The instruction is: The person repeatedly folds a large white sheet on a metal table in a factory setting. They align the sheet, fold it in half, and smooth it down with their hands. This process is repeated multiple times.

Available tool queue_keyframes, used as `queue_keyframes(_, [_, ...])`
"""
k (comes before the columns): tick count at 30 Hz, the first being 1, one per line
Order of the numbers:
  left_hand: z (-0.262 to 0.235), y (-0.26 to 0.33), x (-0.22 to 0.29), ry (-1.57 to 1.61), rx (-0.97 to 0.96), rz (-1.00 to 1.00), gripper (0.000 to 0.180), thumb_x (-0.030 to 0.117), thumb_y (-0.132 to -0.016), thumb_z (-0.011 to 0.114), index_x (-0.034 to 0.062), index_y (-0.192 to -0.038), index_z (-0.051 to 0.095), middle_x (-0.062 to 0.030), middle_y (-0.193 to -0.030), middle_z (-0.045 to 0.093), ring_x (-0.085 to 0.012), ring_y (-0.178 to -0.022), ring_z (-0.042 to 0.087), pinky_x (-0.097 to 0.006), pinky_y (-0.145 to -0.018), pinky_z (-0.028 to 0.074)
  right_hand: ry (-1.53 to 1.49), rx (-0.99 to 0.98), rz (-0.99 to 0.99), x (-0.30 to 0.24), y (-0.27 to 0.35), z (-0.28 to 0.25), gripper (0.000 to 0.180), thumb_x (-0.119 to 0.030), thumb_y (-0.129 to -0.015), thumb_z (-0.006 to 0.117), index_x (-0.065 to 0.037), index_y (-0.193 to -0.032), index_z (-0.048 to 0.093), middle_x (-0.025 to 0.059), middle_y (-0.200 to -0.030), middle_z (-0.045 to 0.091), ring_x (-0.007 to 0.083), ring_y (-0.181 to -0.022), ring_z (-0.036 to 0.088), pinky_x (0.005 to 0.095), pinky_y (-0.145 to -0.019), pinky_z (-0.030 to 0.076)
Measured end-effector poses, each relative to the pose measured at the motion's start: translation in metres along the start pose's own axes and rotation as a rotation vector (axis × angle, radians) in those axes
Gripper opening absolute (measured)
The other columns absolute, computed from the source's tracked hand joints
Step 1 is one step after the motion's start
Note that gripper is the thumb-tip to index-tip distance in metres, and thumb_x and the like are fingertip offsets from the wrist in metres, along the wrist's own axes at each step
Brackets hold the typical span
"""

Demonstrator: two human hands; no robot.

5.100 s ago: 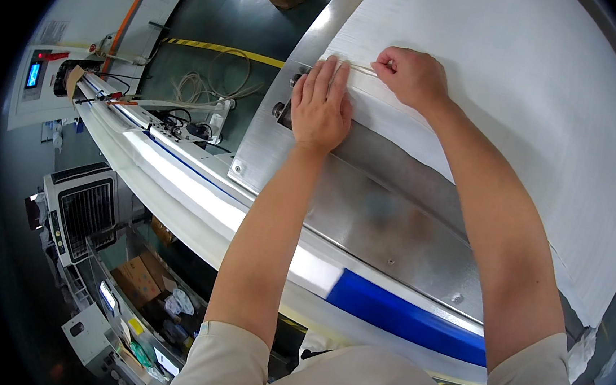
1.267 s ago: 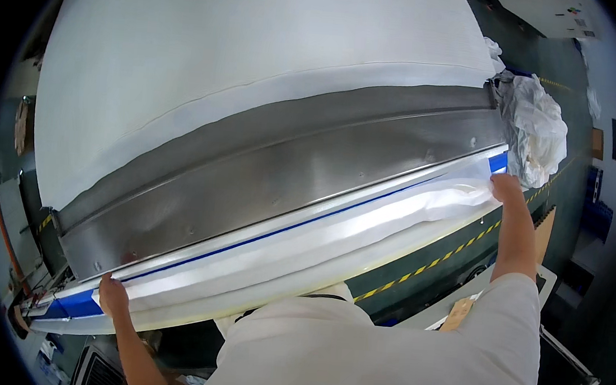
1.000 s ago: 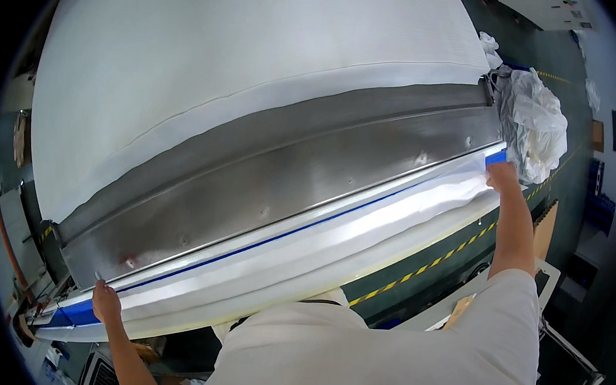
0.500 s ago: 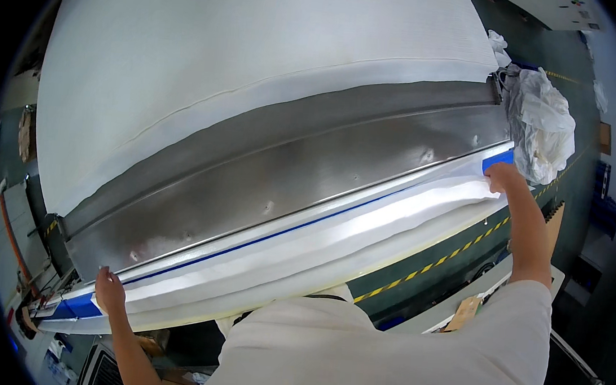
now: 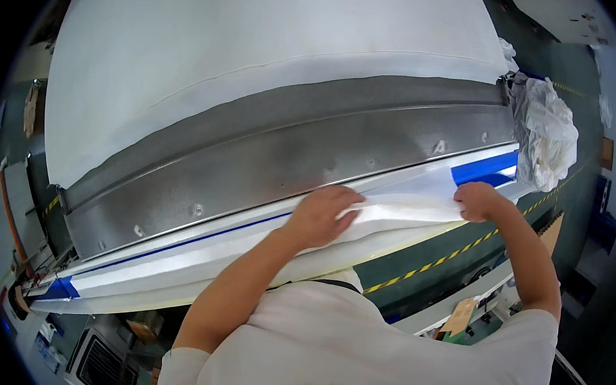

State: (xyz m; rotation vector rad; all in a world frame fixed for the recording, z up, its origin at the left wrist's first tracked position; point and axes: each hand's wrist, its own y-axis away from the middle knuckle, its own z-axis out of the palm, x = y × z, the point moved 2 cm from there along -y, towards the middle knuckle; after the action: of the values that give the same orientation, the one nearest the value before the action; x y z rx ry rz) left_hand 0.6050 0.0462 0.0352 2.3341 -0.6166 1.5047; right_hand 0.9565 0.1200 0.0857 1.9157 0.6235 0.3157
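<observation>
A long white fabric strip (image 5: 411,214) runs across a blue-and-white ledge in front of me. My right hand (image 5: 478,201) has its fingers closed on the strip's edge near the right end, just below a patch of bare blue surface (image 5: 487,167). Around mid-length, my left hand (image 5: 323,215) reaches over the strip. Its thumb and fingers are apart, beside the fabric, and nothing shows gripped between them. Beyond the ledge lies a long, dull metal plate (image 5: 289,158).
A large white fabric sheet (image 5: 278,24) covers the surface behind the plate. Crumpled pale plastic (image 5: 550,132) hangs at the right end. Yellow-black tape (image 5: 425,263) marks the green floor, and a bench with cardboard (image 5: 461,314) stands at lower right.
My left hand has moved from the far left end to the strip's middle. My right hand has come slightly left and nearer with the fabric edge, and more blue surface shows at the right.
</observation>
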Motion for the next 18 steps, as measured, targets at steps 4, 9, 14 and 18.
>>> queue_keyframes(4, [0.027,-0.008,0.0,0.153,-0.134,-0.106,0.031,0.029,-0.09,0.049,0.0075,-0.11,0.058,-0.0134,-0.111,0.058,-0.0312,-0.103,0.054,-0.039,-0.089,0.043,-0.1,-0.028,-0.111,-0.052,-0.001,-0.015,0.031,-0.016,-0.068,0.059,-0.006,-0.097,0.062,0.0141,-0.101,0.061,0.0329,-0.096,0.058,0.0416,-0.082,0.047])
queue_keyframes(9, [0.02,0.001,-0.019,0.116,-0.729,-0.564,0.061,0.052,-0.094,0.026,0.0048,-0.12,0.056,-0.018,-0.126,0.052,-0.0336,-0.114,0.049,-0.039,-0.098,0.036,-0.263,-0.104,-0.255,-0.109,-0.023,-0.028,0.033,-0.018,-0.068,0.06,-0.004,-0.098,0.061,0.0179,-0.098,0.062,0.0354,-0.093,0.058,0.0431,-0.08,0.047])
queue_keyframes(14, [-0.017,0.029,-0.031,0.163,-0.757,-0.722,0.066,0.056,-0.092,0.026,0.0049,-0.125,0.052,-0.0186,-0.129,0.049,-0.0338,-0.119,0.046,-0.038,-0.101,0.033,-0.414,-0.282,-0.231,-0.149,-0.049,-0.04,0.047,-0.028,-0.072,0.062,-0.002,-0.11,0.053,0.0181,-0.095,0.062,0.0319,-0.088,0.059,0.0378,-0.079,0.045])
queue_keyframes(18, [-0.066,0.05,-0.046,0.168,-0.267,-0.69,0.056,0.051,-0.092,0.037,0.0027,-0.111,0.059,-0.0168,-0.108,0.062,-0.0332,-0.1,0.057,-0.04,-0.088,0.043,-0.648,-0.253,-0.228,-0.163,-0.082,-0.025,0.05,-0.033,-0.074,0.066,-0.002,-0.111,0.051,0.0137,-0.09,0.064,0.0257,-0.086,0.06,0.0338,-0.078,0.045])
